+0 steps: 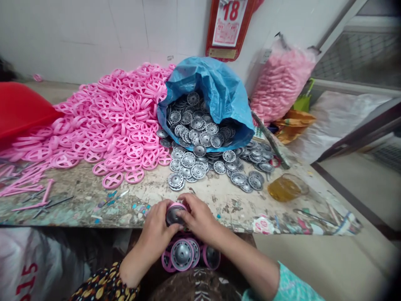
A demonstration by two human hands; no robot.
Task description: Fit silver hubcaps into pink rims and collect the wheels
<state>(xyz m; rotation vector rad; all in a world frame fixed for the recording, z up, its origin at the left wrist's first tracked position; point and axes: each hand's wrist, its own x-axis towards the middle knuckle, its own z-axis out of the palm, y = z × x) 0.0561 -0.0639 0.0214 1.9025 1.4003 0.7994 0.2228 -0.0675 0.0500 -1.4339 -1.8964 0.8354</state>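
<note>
At the table's front edge, my left hand (158, 221) and my right hand (196, 215) are closed around one pink wheel with a grey disc (174, 214) set in it. Both thumbs rest on the disc's face. Just below, on my lap, lie several pink wheels with grey discs (182, 254). Beyond my hands, loose grey discs (198, 170) spill from a blue bag (224, 90). A large heap of pink wheels (108, 125) with cross-shaped spokes covers the left and middle of the table (150, 184).
A red container (25, 108) stands at the far left, with pink and dark rods (46, 194) in front. A cup of amber liquid (286, 188) is at the right. Behind are a clear bag of pink pieces (280, 79) and a wall calendar (230, 25).
</note>
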